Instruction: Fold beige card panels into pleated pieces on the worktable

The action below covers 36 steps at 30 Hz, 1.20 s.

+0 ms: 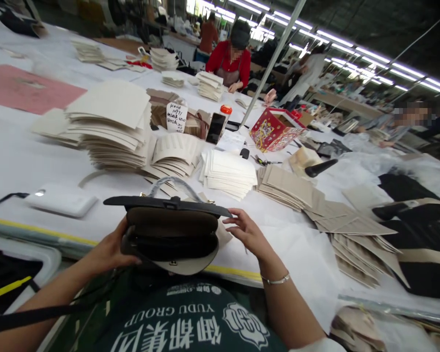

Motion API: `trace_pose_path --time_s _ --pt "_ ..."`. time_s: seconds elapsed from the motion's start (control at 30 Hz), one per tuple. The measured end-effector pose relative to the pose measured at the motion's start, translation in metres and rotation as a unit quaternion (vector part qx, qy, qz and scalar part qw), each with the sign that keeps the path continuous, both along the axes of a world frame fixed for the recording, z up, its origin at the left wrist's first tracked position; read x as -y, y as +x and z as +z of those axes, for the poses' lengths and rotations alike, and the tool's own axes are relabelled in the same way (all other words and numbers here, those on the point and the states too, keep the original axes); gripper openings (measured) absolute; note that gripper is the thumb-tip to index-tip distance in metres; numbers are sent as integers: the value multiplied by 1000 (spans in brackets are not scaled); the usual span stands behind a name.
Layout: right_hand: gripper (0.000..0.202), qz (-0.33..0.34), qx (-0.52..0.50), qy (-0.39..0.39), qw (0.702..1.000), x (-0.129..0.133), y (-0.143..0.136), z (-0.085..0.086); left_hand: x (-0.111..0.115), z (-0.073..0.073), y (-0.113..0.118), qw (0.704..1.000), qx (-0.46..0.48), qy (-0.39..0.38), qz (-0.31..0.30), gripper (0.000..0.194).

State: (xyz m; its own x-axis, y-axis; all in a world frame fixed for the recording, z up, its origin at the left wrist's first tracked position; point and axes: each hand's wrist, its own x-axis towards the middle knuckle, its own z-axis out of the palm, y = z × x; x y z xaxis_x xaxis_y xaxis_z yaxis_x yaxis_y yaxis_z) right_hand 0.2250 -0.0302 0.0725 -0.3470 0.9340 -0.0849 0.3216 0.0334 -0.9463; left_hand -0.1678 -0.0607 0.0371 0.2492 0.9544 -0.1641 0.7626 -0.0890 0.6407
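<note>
A dark handbag with a beige front panel stands at the table's near edge, its flap raised and its dark inside facing me. A wrapped, curved handle rises behind the flap. My left hand is closed around the bag's left side, thumb in front and the other fingers partly hidden behind it. At the right end of the flap, my right hand has its fingers stretched apart, the tips at the flap's edge. A bracelet circles my right wrist.
Beyond the bag stand stacks of beige panels and white sheets. More panels fan out on the right, near black pieces. A white device lies left. A red patterned box and a co-worker in red are farther back.
</note>
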Motion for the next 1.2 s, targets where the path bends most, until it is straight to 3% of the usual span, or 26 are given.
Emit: trace_pose_path --time_s 0.2,0.3,0.43,0.57,0.67,0.73,0.83,0.97,1.1,1.2 --pt "79 106 131 82 982 10 -13 -16 3 9 18 997 74 -29 11 102" --pt "77 91 128 77 985 9 -26 -20 5 7 27 995 94 -13 42 100" --pt "63 53 112 75 989 6 -32 -20 4 11 37 984 116 21 134 97" --pt "55 20 10 7 1000 0 -31 -6 -5 33 47 972 137 24 189 83" --pt "53 -42 -83 -23 995 -9 -30 8 -12 51 56 956 206 6 210 75" --pt "49 -59 -147 -44 986 -15 -28 16 -15 62 63 932 292 -9 217 70" --pt "44 -58 -235 -137 961 -18 -23 24 -17 79 71 875 421 -88 222 60" --pt "41 -119 -245 -287 918 -18 -20 30 -19 96 76 828 466 -197 242 48" --pt "37 -148 -248 -325 901 -18 -17 28 -21 98 78 824 456 -217 259 49" --pt "44 -101 -267 -298 911 -15 -12 24 -20 91 77 847 438 -180 240 61"
